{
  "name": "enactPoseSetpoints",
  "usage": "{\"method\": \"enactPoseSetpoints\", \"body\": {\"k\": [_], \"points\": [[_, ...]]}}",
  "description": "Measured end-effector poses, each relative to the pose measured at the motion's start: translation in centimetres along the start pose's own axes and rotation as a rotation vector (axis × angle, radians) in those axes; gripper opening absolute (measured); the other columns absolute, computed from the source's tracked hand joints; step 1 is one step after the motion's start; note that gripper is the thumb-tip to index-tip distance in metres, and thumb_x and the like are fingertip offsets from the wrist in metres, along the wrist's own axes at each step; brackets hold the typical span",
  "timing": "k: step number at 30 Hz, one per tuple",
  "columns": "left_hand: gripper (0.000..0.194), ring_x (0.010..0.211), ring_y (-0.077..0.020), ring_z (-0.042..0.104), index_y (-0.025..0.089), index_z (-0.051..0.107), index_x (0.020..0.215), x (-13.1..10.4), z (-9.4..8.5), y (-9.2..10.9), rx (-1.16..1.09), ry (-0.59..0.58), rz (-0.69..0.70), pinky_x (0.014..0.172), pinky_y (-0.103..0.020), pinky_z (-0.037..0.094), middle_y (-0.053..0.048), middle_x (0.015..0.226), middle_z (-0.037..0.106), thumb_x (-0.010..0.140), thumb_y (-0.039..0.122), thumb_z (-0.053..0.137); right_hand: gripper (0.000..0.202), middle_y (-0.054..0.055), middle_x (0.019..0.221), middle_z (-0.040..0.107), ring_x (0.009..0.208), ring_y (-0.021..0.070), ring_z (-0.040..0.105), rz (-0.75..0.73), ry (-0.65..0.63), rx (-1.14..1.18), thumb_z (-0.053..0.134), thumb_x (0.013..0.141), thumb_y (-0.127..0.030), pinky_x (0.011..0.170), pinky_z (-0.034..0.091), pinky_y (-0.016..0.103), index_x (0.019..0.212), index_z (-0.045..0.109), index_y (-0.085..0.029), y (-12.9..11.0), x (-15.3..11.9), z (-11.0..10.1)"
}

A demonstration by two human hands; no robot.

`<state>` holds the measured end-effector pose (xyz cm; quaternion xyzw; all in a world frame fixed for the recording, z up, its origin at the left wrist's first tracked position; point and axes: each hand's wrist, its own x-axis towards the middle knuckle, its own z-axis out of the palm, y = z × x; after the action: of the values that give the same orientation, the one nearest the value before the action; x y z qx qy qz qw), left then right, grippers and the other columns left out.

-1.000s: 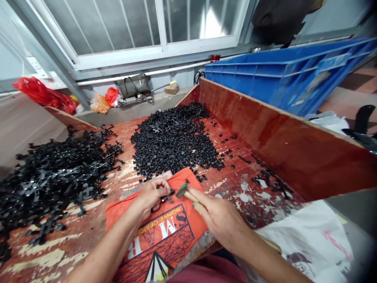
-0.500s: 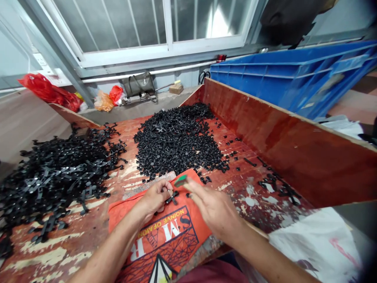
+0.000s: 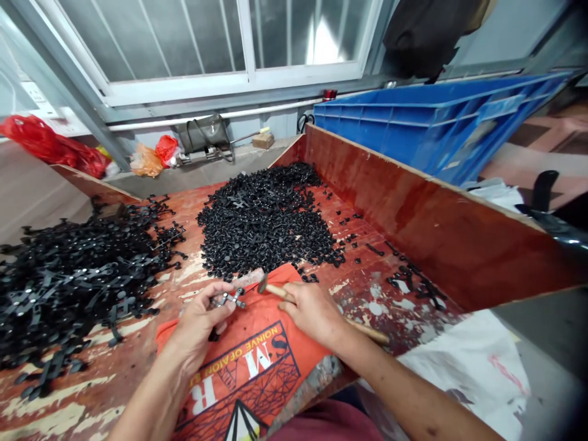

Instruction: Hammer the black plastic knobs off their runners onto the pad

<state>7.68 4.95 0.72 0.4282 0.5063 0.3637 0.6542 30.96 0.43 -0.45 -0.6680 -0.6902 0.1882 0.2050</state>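
Observation:
My left hand (image 3: 204,312) is closed round a small black linkage piece (image 3: 235,298) with several round knobs, held over an orange printed cloth (image 3: 271,324). My right hand (image 3: 312,309) grips a hammer (image 3: 279,293) by its pale wooden handle. The hammer's small head lies just right of the linkage piece, apart from it, and the handle's end comes out below my right wrist. Under the far edge of the cloth shows part of a grey slab (image 3: 250,278).
A heap of small black parts (image 3: 261,226) lies beyond the cloth. More black linkages (image 3: 82,282) are piled at the left. A red board wall (image 3: 413,214) borders the right, with a blue crate (image 3: 390,135) behind it. White sheeting (image 3: 478,361) lies at lower right.
My left hand has moved left, away from the hammer, and the linkage piece shows more fully in its fingers. The hammer has turned, and its handle now shows. The whole view has shifted slightly.

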Motion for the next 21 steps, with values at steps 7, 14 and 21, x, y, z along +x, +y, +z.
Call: {"method": "enactPoseSetpoints", "body": {"k": [7,14,21], "points": [[0.050,0.050,-0.0082,0.055,0.020,0.063,0.096,-3.3,-2.7,-0.3,-0.122,0.222,0.006,0.049,-0.017,0.041,0.007,0.061,0.059,0.055,0.028,0.090,0.017,0.006,0.087,0.073,0.077,0.0205,0.066,-0.066,-0.071,-0.055,0.058,0.086,-0.017,0.068,0.046,0.028,0.085,0.073,-0.023,-3.3,-0.6,2.2],[0.046,0.045,-0.0071,0.051,0.020,0.058,0.092,-3.6,-1.9,-1.0,-0.178,0.164,-0.038,0.046,-0.017,0.041,0.008,0.057,0.056,0.057,0.025,0.088,0.025,0.002,0.102,0.074,0.089,0.0194,0.069,-0.114,-0.125,0.051,0.058,0.092,-0.023,0.075,0.050,0.026,0.113,0.070,-0.028,-3.0,-1.9,0.9],[0.040,0.040,-0.0062,0.048,0.019,0.054,0.092,-2.2,0.8,-2.2,-0.100,0.052,-0.056,0.041,-0.015,0.038,0.008,0.052,0.058,0.065,0.027,0.082,0.040,0.005,0.117,0.073,0.102,0.0247,0.069,0.031,-0.104,0.201,0.040,0.100,-0.027,0.089,0.050,0.036,0.136,0.058,-0.031,0.6,-6.5,-0.7]]}}
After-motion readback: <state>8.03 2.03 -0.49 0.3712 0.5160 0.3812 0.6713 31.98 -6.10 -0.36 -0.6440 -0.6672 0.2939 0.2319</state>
